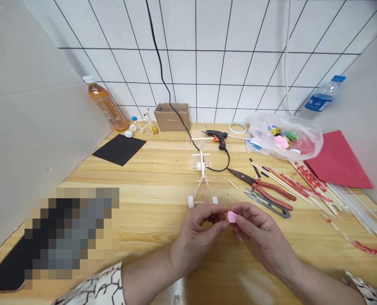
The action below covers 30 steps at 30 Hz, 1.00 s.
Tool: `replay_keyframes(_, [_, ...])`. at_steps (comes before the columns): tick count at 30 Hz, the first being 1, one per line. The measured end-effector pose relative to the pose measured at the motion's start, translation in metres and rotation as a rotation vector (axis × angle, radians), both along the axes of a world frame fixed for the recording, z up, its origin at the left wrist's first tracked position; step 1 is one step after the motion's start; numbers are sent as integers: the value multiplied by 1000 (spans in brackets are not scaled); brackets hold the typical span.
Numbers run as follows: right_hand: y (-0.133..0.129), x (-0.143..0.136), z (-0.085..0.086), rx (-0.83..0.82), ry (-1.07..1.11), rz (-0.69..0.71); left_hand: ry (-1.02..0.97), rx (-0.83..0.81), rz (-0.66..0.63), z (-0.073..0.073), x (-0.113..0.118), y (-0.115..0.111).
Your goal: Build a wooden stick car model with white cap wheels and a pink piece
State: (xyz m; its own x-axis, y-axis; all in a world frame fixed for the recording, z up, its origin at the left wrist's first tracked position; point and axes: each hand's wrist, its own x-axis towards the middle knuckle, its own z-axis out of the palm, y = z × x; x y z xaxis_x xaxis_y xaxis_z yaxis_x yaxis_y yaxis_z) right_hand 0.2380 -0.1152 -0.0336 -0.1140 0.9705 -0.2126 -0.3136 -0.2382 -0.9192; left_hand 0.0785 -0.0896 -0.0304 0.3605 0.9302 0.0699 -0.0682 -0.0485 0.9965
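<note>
A small, flat, rounded pink piece [232, 217] is pinched between the thumb and fingers of my right hand [258, 233]. My left hand [197, 235] has thumb and forefinger closed at its left edge; the exact contact is partly hidden. Just beyond my left hand stands a little vehicle frame of wooden sticks [202, 169], with white caps [191, 202] as wheels. A stick with a red end lies across its far end. My fingers cover part of its near end.
To the right lie red-handled pliers [271, 190], thread snips [271, 204], wooden sticks [283, 182] and red paper [341, 161]. Behind are a glue gun [219, 137], a bag of coloured caps [255, 131] and a cardboard box [172, 117]. Black paper [120, 149] lies left.
</note>
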Motion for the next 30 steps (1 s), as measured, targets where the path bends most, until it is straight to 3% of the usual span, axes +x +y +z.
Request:
replay_keyframes(10, [0, 0, -2, -9, -7, -33, 114, 511, 28, -6, 0, -2])
replay_keyframes(17, [0, 0, -1, -24, -26, -23, 146, 420, 18, -2, -1, -1])
replay_keyframes(24, [0, 0, -1, -56, 3, -15, 71, 442, 33, -5, -1, -1])
replay_keyframes(30, [2, -1, 3, -77, 22, -21, 76, 317, 2, 2, -1, -2])
